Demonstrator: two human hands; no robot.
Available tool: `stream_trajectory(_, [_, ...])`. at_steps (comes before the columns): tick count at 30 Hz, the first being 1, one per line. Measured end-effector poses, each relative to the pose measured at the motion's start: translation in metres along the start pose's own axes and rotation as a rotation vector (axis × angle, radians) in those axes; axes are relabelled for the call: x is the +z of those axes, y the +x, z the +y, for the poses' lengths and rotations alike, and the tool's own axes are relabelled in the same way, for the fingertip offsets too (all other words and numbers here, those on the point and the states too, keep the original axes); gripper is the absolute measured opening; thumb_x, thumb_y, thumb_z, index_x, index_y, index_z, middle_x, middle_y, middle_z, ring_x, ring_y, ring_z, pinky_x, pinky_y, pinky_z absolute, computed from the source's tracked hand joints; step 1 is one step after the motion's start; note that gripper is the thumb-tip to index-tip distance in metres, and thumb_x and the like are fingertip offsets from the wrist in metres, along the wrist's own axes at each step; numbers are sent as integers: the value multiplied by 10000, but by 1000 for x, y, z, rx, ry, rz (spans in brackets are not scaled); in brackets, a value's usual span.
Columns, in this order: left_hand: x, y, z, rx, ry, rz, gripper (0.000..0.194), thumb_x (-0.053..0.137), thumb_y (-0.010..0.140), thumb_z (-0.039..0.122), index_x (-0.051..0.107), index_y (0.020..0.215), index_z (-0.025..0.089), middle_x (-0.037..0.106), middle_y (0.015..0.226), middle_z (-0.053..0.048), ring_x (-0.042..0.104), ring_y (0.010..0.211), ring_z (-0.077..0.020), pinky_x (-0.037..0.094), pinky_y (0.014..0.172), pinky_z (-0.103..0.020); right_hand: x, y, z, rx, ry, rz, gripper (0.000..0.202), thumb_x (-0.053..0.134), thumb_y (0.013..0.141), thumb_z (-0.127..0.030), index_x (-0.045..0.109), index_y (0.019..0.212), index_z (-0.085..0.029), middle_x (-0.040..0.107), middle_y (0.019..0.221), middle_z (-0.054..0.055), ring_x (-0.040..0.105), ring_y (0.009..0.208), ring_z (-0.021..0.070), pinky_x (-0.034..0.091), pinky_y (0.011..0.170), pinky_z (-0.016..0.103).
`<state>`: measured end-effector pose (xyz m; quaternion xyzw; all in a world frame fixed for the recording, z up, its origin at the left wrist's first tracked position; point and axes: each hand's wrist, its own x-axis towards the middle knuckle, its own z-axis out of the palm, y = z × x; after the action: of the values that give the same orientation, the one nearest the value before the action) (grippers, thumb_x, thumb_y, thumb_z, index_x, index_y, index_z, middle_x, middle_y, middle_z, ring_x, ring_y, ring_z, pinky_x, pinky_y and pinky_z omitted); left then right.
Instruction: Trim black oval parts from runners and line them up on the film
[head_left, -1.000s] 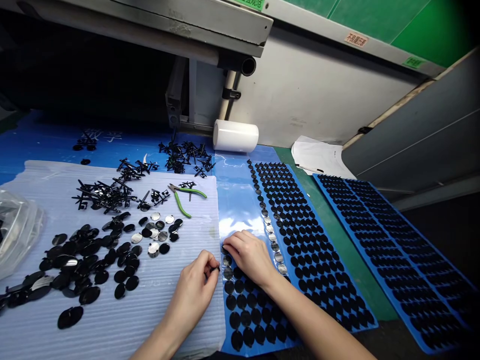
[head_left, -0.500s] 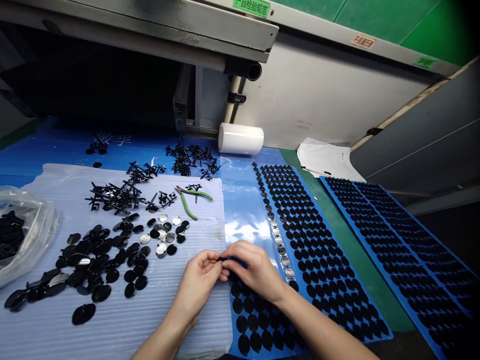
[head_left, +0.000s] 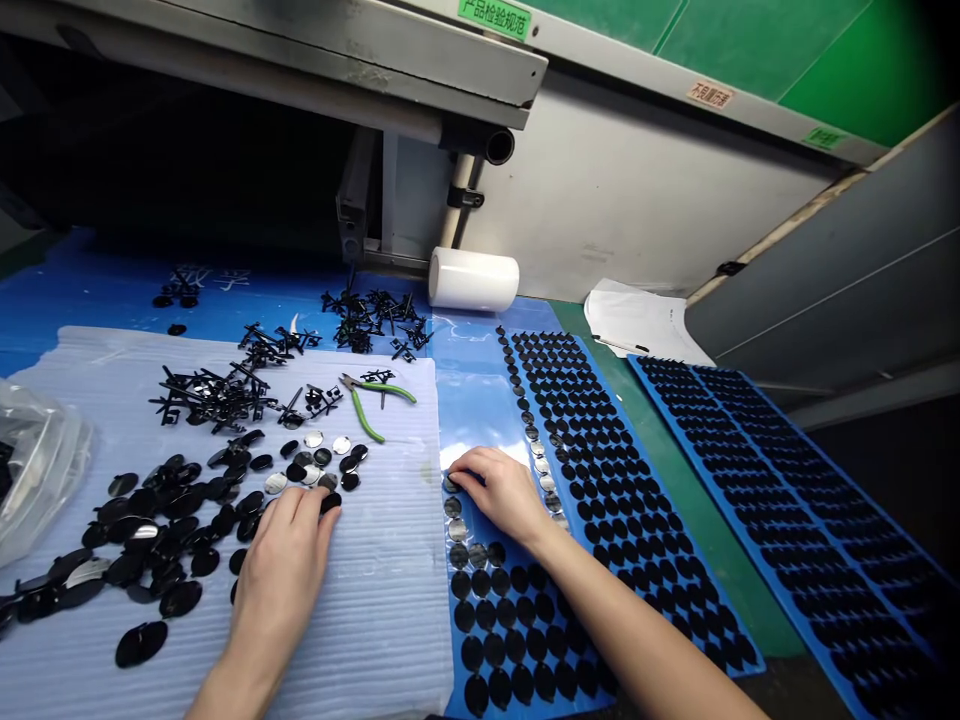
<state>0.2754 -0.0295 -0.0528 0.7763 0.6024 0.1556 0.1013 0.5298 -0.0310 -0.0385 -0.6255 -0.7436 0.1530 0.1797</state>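
Observation:
My left hand (head_left: 289, 550) is over the white foam sheet (head_left: 382, 600), its thumb and fingers pinched round a glossy black disc (head_left: 330, 502). At the left edge of the blue sheet (head_left: 480, 400), my right hand (head_left: 499, 492) has its fingertips closed on another small disc (head_left: 451, 483), at the top of a column of discs. That disc is partly covered by the fingers. Loose black discs (head_left: 180, 500) lie heaped to the left of my left hand, some showing shiny faces.
Green-handled nippers (head_left: 367, 410) lie open beyond my left hand, near black plastic sprues (head_left: 210, 395). A clear plastic bag (head_left: 37, 470) is at the left. Filled disc sheets (head_left: 637, 480) extend rightward. A white roll (head_left: 474, 280) and papers (head_left: 645, 320) lie at the back.
My hands, together over the sheet's edge before, have separated. The left has moved left to the loose discs and pinches one; the right has moved slightly up and forward to the column's top.

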Motion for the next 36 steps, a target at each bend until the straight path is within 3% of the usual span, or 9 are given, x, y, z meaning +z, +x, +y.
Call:
stream_trajectory(4, [-5,-1,9,-25,-41,36,154,390,822,296,504,855,198,537,836,-43,526,792,-207,433,636,-301,0,-1,-3,2,-31,-24,103,519,813,-242,621,801,-246,631,835,-4,565,793,162,423,657,240])
stream_trajectory(7, [-10,1,20,-45,-252,39,131,415,810,308,495,823,205,538,840,-30,535,718,-167,427,642,-285,-2,-1,-3,2,-43,-38,99,521,813,-242,620,805,-248,626,845,-8,563,799,158,425,667,235])
stream_trajectory(10, [-12,2,34,-140,-519,-83,112,456,783,324,488,809,221,561,807,-8,544,633,-138,439,629,-274,-2,-1,-3,4,-51,-45,103,517,815,-242,620,814,-251,622,852,-9,561,803,156,425,669,233])
stream_trajectory(14, [-8,2,50,-280,-902,-293,86,491,755,301,459,752,221,588,887,-15,578,706,-136,461,667,-269,0,-1,-4,10,-55,-48,95,526,810,-243,619,812,-259,614,854,-15,559,801,151,421,665,226])
stream_trajectory(20, [4,4,62,-362,-1238,-439,114,573,682,221,462,686,193,582,875,-17,580,791,-136,463,736,-253,4,-1,-3,33,-42,-37,88,530,807,-252,617,812,-264,601,848,-17,554,794,148,407,642,224])
stream_trajectory(26, [5,2,71,-333,-1195,-358,96,549,711,220,460,688,195,553,907,-13,571,838,-141,452,785,-263,-1,-5,-13,69,32,13,150,513,816,-249,570,954,-231,578,919,32,544,796,163,409,648,247])
stream_trajectory(31, [1,-1,73,-113,-927,-160,78,469,777,181,464,702,203,526,901,-15,546,814,-135,457,722,-250,-6,-11,-36,27,238,-49,75,553,793,-274,592,820,-216,619,729,-34,542,638,99,417,589,174])
stream_trajectory(36, [1,-3,77,116,-684,0,132,391,814,102,456,750,197,489,871,-35,520,868,-144,427,759,-256,-1,-13,-51,135,464,-78,65,576,760,-233,621,779,-190,628,665,-30,473,499,89,387,468,182])
